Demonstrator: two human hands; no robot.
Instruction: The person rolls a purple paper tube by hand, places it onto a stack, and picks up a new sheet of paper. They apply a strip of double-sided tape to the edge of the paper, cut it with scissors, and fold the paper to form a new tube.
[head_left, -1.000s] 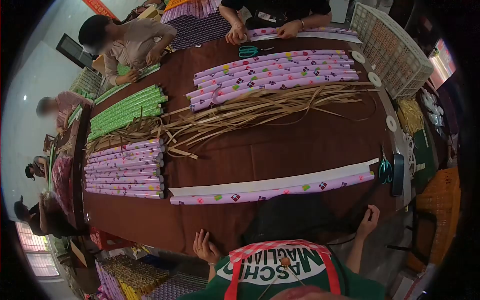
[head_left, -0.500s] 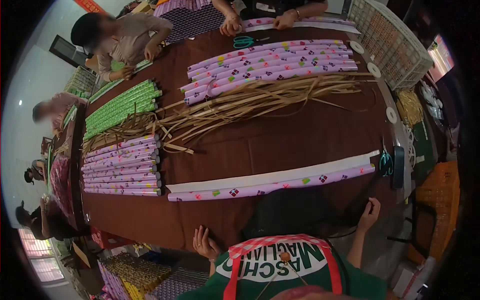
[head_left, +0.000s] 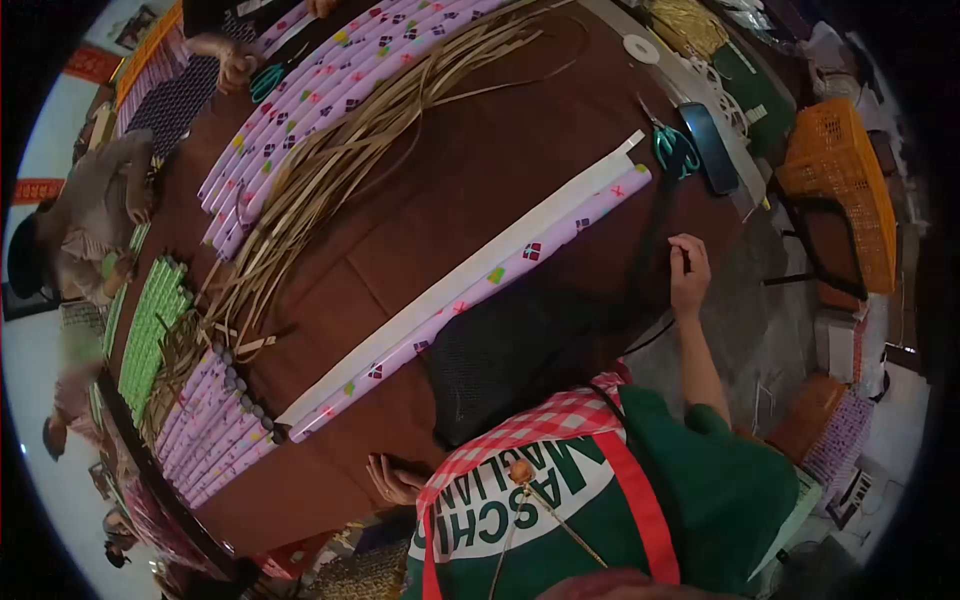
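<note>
A lilac patterned wrapping paper roll [head_left: 463, 305] lies slantwise on the brown table, a strip of its white underside [head_left: 450, 270] showing along the far side. At the near table edge is my left hand [head_left: 396, 480], fingers loosely stretched and holding nothing. My right hand [head_left: 690, 272] hovers by the right table edge, fingers a little bent and apart, also holding nothing. Both hands are clear of the roll. Beyond the roll's right end lie teal-handled scissors [head_left: 674, 150] and a dark phone-like object [head_left: 708, 148].
Brown paper strips [head_left: 370, 150] lie beside long lilac rolls [head_left: 330, 100]. Further left are stacked lilac rolls [head_left: 213, 430] and green rolls [head_left: 155, 325]. A black mesh item [head_left: 500, 360] sits before me. An orange crate [head_left: 838, 190] stands right. Co-workers sit along the far side.
My view has turned right, so the table and rolls now appear slanted. Both hands remain empty near the table edge, and the wrapping paper roll stays lying on the table.
</note>
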